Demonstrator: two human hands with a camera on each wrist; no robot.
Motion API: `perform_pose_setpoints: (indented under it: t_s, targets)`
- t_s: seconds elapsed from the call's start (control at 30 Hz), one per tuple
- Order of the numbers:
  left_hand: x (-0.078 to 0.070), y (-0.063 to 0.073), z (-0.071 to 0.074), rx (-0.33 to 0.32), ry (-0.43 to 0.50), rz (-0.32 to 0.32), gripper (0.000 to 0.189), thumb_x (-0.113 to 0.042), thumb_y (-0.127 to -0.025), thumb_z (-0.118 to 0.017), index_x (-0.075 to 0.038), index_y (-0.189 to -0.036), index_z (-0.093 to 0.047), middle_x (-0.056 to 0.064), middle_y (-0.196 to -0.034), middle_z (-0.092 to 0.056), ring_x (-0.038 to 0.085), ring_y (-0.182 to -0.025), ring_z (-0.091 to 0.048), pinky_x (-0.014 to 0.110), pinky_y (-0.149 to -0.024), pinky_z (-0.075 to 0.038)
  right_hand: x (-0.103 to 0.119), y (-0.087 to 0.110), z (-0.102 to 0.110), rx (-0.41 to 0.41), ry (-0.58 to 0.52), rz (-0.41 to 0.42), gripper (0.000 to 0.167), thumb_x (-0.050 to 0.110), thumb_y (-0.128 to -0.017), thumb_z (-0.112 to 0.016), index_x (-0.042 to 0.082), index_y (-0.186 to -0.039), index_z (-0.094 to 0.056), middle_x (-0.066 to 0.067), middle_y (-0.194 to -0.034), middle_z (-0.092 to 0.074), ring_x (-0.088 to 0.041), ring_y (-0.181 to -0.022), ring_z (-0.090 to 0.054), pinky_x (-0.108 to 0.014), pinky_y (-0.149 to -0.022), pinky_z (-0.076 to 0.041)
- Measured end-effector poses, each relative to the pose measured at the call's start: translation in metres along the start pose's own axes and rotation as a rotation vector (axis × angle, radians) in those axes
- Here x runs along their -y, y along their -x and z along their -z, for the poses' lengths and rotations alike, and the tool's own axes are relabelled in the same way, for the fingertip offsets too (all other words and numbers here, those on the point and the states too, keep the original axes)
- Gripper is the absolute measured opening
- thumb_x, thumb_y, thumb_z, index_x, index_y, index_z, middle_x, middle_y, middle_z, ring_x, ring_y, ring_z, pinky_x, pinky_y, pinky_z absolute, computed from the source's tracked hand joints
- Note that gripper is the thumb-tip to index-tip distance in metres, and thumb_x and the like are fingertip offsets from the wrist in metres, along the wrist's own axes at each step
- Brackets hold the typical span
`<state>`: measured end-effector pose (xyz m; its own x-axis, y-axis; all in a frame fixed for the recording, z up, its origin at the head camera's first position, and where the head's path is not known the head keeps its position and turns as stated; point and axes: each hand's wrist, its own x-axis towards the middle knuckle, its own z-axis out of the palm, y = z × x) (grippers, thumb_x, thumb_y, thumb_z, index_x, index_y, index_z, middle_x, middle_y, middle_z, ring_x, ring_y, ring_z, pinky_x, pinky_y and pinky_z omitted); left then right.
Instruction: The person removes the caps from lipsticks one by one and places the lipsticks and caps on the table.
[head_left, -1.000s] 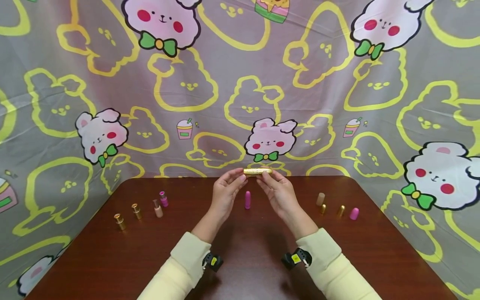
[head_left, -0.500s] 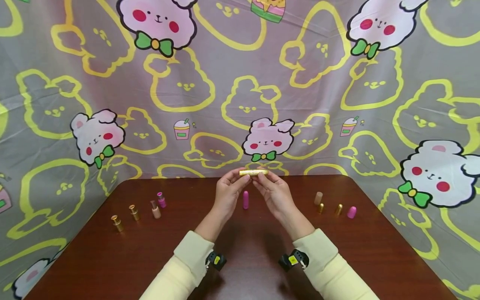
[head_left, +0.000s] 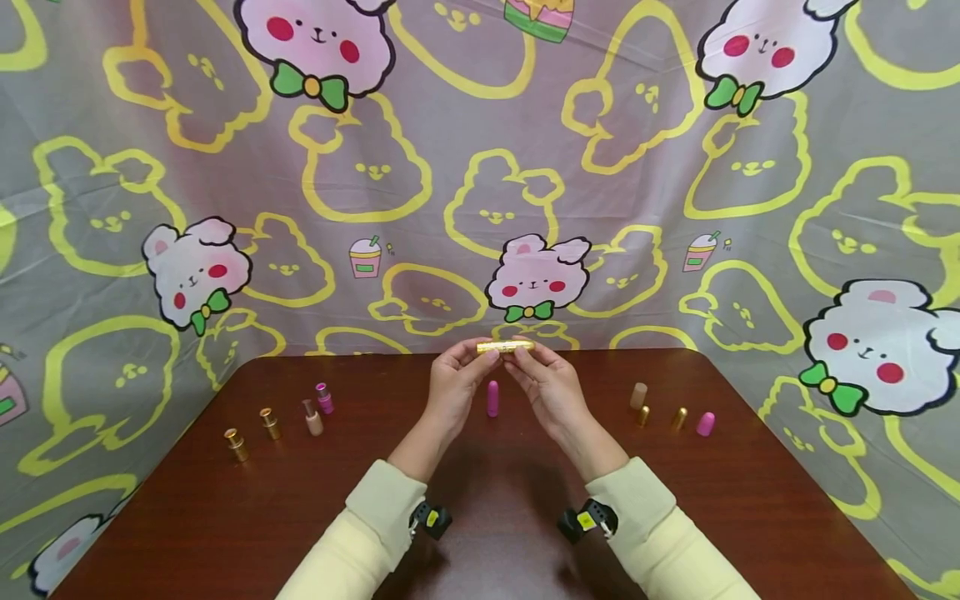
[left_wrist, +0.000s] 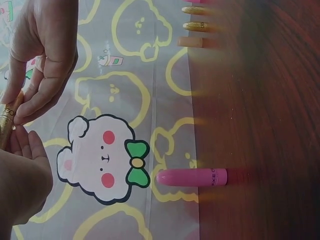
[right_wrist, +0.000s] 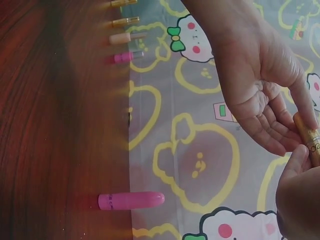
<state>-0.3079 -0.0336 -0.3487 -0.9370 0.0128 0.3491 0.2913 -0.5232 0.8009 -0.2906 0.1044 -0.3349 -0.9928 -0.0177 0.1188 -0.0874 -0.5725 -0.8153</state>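
Observation:
Level in the air above the back of the table, a gold lipstick tube [head_left: 504, 346] is held between both hands. My left hand [head_left: 453, 385] pinches its left end between thumb and fingers, and my right hand [head_left: 551, 385] grips the right end the same way. Dark lettering shows on the gold tube [left_wrist: 9, 117] in the left wrist view. Below and just behind the hands, a closed pink lipstick [head_left: 492, 399] stands upright on the table. Parts of the gold tube are covered by the fingertips.
Two gold lipstick bases [head_left: 236, 446], a beige bottle with an applicator-like top [head_left: 312, 419] and a magenta lipstick base [head_left: 325, 398] stand at the left. To the right are a beige cap [head_left: 638, 396], two gold caps [head_left: 679, 417] and a pink cap [head_left: 706, 424].
Both hands have shifted slightly left with the gold lipstick, keeping their hold on its ends. The head view has moved a little. Nothing on the table has moved.

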Motion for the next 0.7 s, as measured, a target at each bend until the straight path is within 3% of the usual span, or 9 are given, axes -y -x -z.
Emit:
perform_pose_setpoints:
  t_s: [0.2,0.47,0.7]
  targets:
    - [-0.0014,0.0008,-0.0001,-0.002,-0.029,-0.015,0.013,0.007,-0.087,-0.065,0.008,-0.100,-0.067,0.006,-0.086,-0.069,0.013,-0.080,-0.068,0.030,-0.080,-0.055,0.0006,0.0009,-0.0010,-0.003,0.012,0.008,0.015,0.001,-0.095,-0.058,0.004,-0.104,-0.070,-0.007,-0.098,-0.067,-0.016,-0.087,-0.068,-0.035,-0.093,-0.049]
    - [-0.0004,0.0013,0.0011,-0.009,-0.060,-0.014,0.016,0.006,-0.086,-0.067,0.012,-0.101,-0.065,0.008,-0.085,-0.069,0.014,-0.078,-0.068,0.028,-0.078,-0.056,0.0002,0.0027,-0.0022,-0.038,0.063,0.020,0.030,0.001,-0.095,-0.058,-0.010,-0.123,-0.058,-0.006,-0.098,-0.067,-0.015,-0.085,-0.068,-0.032,-0.089,-0.051]
    - [-0.0022,0.0004,0.0042,0.000,-0.015,0.008,0.011,0.008,-0.088,-0.064,-0.001,-0.093,-0.070,0.005,-0.085,-0.070,0.014,-0.078,-0.069,0.030,-0.079,-0.056,0.0024,0.0033,-0.0006,-0.053,0.045,0.043,0.025,0.000,-0.095,-0.058,-0.009,-0.119,-0.061,-0.005,-0.095,-0.068,-0.015,-0.084,-0.068,-0.032,-0.089,-0.051]
